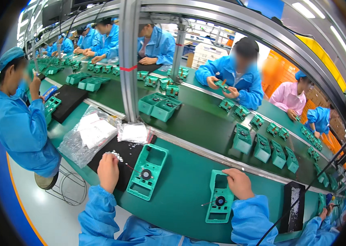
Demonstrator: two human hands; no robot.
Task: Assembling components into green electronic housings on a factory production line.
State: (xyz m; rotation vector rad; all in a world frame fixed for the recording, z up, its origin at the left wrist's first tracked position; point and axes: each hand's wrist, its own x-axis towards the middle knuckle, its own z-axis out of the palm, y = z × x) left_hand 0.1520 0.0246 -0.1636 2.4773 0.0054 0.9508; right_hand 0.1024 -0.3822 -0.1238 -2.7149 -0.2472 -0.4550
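My right hand [239, 183] is closed on the upper right edge of a green plastic housing [212, 213]. This open shell lies on the bench with a small round black speaker [220, 201] and thin wires in its lower half. My left hand [108, 172] is at a pile of small white pieces [118, 156] on a black foam mat [99, 156]. Its fingers are drawn together; whether a piece is between them is too small to tell. Between my hands lies a second green housing [162, 158], also with a round speaker [146, 174], partly on the mat.
Clear plastic bags [93, 129] with white contents lie at the back left. Beyond a metal rail [222, 158], a dark green conveyor [205, 135] carries several green housings [263, 148]. A metal post [128, 74] rises behind the bags. Co-workers sit across and at both sides.
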